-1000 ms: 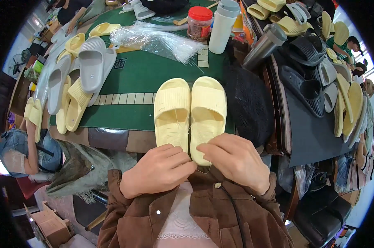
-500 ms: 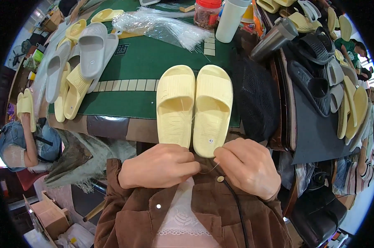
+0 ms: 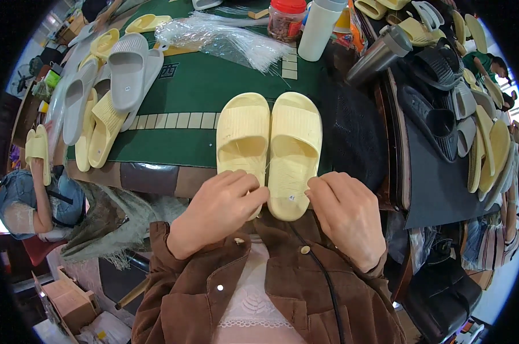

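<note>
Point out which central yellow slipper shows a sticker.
The right slipper, with a white sticker at its heel; the left slipper has its heel largely behind the left hand.

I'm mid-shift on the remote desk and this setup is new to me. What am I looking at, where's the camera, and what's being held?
There is no machine: these are a person's bare left hand and right hand. The view is from a wide fisheye camera on their head, looking down, so edges bend.

The left hand covers the heel of the left yellow slipper; the right hand is at the heel of the right yellow slipper. Whether the fingers grip anything thin is unclear.

On the green mat are clear plastic strands, a red-lidded jar and, leftward, grey slippers.
</note>
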A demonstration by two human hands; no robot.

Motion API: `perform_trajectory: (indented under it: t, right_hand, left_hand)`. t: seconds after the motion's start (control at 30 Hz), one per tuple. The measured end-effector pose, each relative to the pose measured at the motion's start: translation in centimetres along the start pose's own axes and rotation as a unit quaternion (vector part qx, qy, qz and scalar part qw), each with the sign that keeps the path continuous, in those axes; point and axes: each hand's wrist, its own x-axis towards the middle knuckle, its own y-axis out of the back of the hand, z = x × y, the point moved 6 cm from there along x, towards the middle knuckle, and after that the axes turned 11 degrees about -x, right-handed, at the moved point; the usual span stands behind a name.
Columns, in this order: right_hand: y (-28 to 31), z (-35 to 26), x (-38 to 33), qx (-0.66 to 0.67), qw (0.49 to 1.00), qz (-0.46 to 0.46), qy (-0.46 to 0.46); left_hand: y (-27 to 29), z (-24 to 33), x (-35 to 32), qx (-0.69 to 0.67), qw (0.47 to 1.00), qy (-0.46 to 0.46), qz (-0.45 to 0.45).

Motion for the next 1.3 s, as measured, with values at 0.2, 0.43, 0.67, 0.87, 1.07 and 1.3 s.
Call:
perform_trajectory:
  t: [0.2, 0.43, 0.67, 0.87, 1.07, 1.3]
  right_hand:
    - [-2.3, -0.7, -0.7, 0.080, 0.991, -0.097, 0.041]
    - [-5.5, 0.3, -1.2, 0.022, 0.984, -0.174, -0.012]
    - [-6.9, 1.7, -0.5, 0.033, 0.986, -0.153, -0.049]
    - [-6.9, 1.8, -0.1, 0.047, 0.987, -0.143, -0.059]
    - [-7.4, 1.4, 0.1, 0.047, 0.994, -0.090, -0.042]
    - [-9.4, 1.5, 1.0, 0.042, 0.997, -0.017, -0.057]
  left_hand:
    - [-1.3, -3.1, 0.2, -0.006, 0.999, 0.036, -0.028]
    - [-2.1, -5.3, 0.0, -0.014, 0.998, 0.068, -0.002]
    - [-2.4, -5.9, 0.4, 0.005, 0.996, 0.077, 0.036]
    - [-2.6, -6.0, 0.2, 0.046, 0.993, 0.100, 0.035]
    - [-3.2, -6.3, 0.2, 0.097, 0.989, 0.113, 0.027]
    - [-4.5, -7.5, 0.6, 0.042, 0.983, 0.173, 0.038]
